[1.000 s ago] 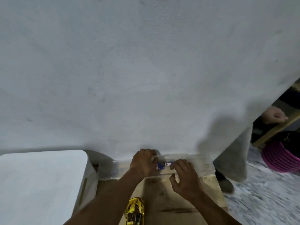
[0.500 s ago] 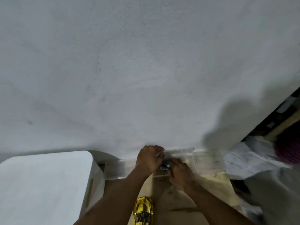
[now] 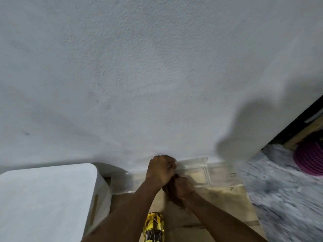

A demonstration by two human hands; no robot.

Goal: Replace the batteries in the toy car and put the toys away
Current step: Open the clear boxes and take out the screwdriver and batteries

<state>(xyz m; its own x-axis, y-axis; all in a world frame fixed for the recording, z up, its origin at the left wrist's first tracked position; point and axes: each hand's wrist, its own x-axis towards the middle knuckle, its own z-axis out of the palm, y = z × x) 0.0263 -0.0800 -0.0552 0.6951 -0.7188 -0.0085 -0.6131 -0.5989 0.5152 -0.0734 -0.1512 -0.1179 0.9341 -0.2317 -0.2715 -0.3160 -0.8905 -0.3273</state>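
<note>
Left hand: the left hand [image 3: 161,169] was curled tight on the lifted edge of the clear box lid [image 3: 192,163]; its knuckles faced up
Right hand: the right hand [image 3: 180,188] was closed in a fist just under the left hand, touching it; I could not tell what it held, if anything
Clear box: the clear box [image 3: 225,177] sat at the back of the worktop [image 3: 227,206], against the white wall [image 3: 157,75]
Toy car: the gold toy car [image 3: 153,227] sat on the worktop near the front, between the two arms; no hand touched it
White box: a white box [image 3: 43,201] stood on the left
Floor: a purple basket [image 3: 309,158] sat on the grey floor [image 3: 279,189] at the far right
</note>
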